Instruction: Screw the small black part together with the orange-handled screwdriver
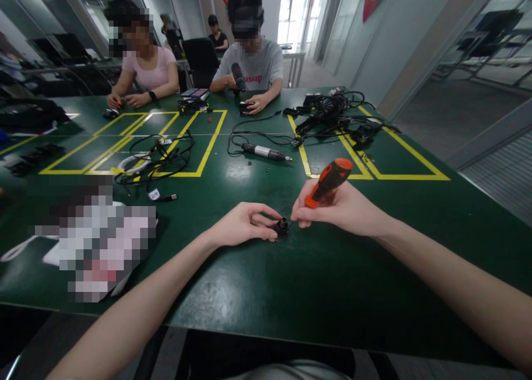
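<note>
My right hand (328,205) is closed around a screwdriver (332,179) with an orange and black handle. The handle leans up to the right, and its thin shaft points down toward a small black round part (282,226) on the green table. Whether the tip touches that part I cannot tell. My left hand (245,224) pinches the black part from the left, thumb in front and fingers behind. A raised ring or stub shows on top of the part; its exact kind is not clear.
Beyond my hands lies a corded electric screwdriver (266,152). Cable coils (158,158) rest at the left, and a bigger heap of black cables (328,111) at the back right. Blurred-out items (103,241) lie near left. Across the green table (233,308) two people work.
</note>
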### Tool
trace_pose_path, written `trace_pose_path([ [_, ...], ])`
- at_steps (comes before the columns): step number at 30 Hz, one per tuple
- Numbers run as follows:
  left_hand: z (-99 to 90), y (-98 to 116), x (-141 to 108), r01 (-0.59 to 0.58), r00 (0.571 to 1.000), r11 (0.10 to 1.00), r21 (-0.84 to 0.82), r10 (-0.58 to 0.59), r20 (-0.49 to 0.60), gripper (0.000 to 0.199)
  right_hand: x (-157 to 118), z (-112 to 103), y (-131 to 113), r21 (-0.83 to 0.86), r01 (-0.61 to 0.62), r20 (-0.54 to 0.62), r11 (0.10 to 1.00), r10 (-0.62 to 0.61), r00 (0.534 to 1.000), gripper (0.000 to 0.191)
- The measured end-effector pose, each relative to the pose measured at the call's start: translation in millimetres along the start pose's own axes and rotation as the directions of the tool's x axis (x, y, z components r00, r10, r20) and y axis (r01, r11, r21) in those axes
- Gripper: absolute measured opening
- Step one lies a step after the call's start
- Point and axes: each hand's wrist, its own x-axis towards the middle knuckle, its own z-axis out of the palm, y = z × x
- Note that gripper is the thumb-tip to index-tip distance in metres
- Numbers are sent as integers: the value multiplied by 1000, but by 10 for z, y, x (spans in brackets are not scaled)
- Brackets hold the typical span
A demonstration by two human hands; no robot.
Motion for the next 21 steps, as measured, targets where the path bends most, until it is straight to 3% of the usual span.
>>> trace_pose_path([
  [8,19,34,-16,-9,1000,1000,-17,9,-9,45,8,-10,-5,-5,-30,-64,1000,29,998,31],
  [12,79,55,-47,-75,996,987,142,80,-29,39,8,-17,35,30,-35,-92,999,38,995,37],
  [21,215,-5,-89,-152,966,896,418,224,-129,33,-42,19,-22,-31,8,53,999,-6,999,30],
])
